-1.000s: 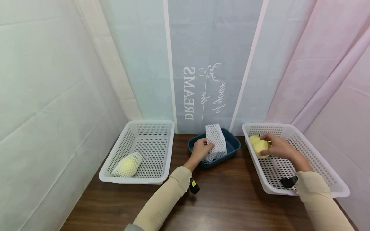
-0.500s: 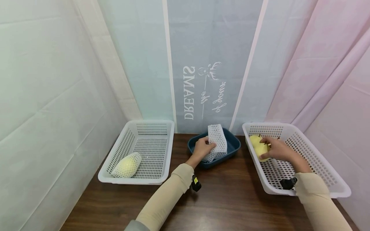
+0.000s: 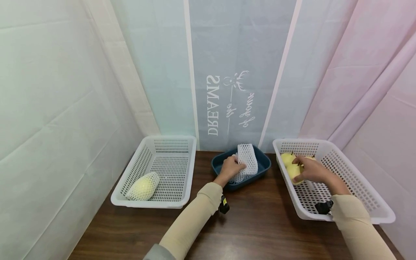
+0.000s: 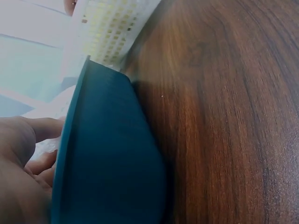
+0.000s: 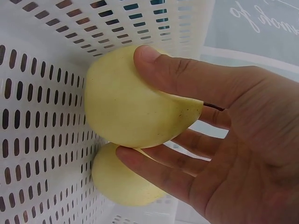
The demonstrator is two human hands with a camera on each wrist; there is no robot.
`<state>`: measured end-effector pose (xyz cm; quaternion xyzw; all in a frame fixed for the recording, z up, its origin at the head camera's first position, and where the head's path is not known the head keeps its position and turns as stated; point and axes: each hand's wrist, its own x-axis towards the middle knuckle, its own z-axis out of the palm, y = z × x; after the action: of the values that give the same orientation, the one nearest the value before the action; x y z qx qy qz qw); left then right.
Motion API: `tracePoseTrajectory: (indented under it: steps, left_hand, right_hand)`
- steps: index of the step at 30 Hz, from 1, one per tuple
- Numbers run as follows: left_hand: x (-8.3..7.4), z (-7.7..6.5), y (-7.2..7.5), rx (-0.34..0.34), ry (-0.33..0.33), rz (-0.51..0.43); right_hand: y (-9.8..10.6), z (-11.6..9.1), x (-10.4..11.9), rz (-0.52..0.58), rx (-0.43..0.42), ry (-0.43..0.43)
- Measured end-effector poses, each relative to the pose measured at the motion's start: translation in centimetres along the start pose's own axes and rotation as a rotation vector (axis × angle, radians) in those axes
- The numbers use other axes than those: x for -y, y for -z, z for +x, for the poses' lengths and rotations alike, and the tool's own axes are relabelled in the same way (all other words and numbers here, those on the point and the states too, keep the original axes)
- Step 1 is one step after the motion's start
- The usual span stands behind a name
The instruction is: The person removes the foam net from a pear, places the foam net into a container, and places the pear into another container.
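Observation:
My left hand (image 3: pixel 230 168) pinches a white foam net sleeve (image 3: pixel 248 159) between thumb and fingers, over the dark blue tray (image 3: pixel 266 164). More white netting lies under it in the tray. From the left wrist, the tray's outer side (image 4: pixel 110 149) hides part of that hand. Inside the right white basket (image 3: pixel 360 177), my right hand (image 3: pixel 312 170) grips a yellow pear (image 5: pixel 133 100), thumb on one side and fingers on the other, its stem toward the palm. Another pear (image 5: pixel 125 179) lies right beside it, and further pears (image 3: pixel 287 158) show around the hand.
At the left stands a second white basket (image 3: pixel 191 173), holding a pear in a foam net (image 3: pixel 144 187) in its near left corner. Both baskets and the tray rest on a dark wooden table (image 3: pixel 247 231). Cloth curtains (image 3: pixel 240 43) rise right behind them.
My left hand has shifted a little right, and the net sleeve has moved right and lower with it. The right hand keeps its hold on the pear, which has moved slightly.

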<state>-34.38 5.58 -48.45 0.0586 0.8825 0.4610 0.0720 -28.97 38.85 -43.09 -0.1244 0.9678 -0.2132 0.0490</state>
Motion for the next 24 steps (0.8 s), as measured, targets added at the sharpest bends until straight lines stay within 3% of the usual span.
tracePoseTrajectory:
  steps: [3,8,16,24]
  left_hand:
    - [0.1,0.3,-0.2,0.016,0.020,-0.005]
    - [1.7,2.1,-2.1,-0.008,0.029,0.053]
    - [0.4,0.9,-1.1,0.060,0.080,0.030]
    - [2.5,3.3,-2.8,0.049,0.082,0.171]
  right_hand:
    - [-0.1,0.0,0.0,0.006,0.008,0.006]
    - [-0.2,0.1,0.1,-0.002,0.019,0.006]
    - [-0.3,0.2,0.3,0.000,0.074,-0.016]
    - [-0.2,0.2,0.3,-0.001,0.102,-0.037]
